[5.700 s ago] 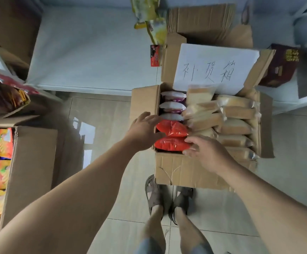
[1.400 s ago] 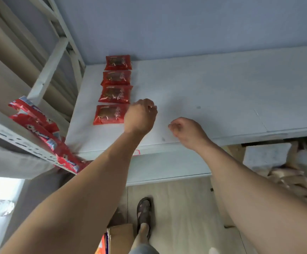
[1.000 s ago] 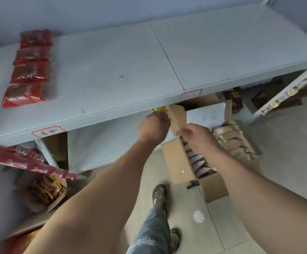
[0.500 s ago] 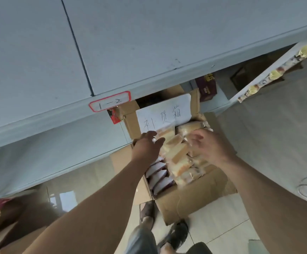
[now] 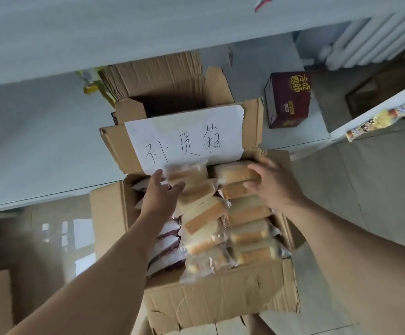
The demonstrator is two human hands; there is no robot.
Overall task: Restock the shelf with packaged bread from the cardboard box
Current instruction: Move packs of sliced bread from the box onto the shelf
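Flooring (image 5: 378, 189) is pale tile, with a grey shelf (image 5: 148, 25) spanning the top of the head view and a white radiator (image 5: 375, 39) at upper right. A lower shelf board (image 5: 39, 141) lies behind the cardboard box (image 5: 220, 301), which stands open on the floor. A paper sign (image 5: 184, 139) is fixed to its rear flap. A dark red carton (image 5: 288, 100) sits on the lower board, right of the box. Packaged bread (image 5: 204, 213) fills the box in rows, beside white-and-purple packets (image 5: 165, 247). The right hand (image 5: 274, 184) grips the rearmost bread pack (image 5: 233, 172) between thumb and fingers. The left hand (image 5: 162, 194) hovers over the packs, fingers extended, holding nothing.
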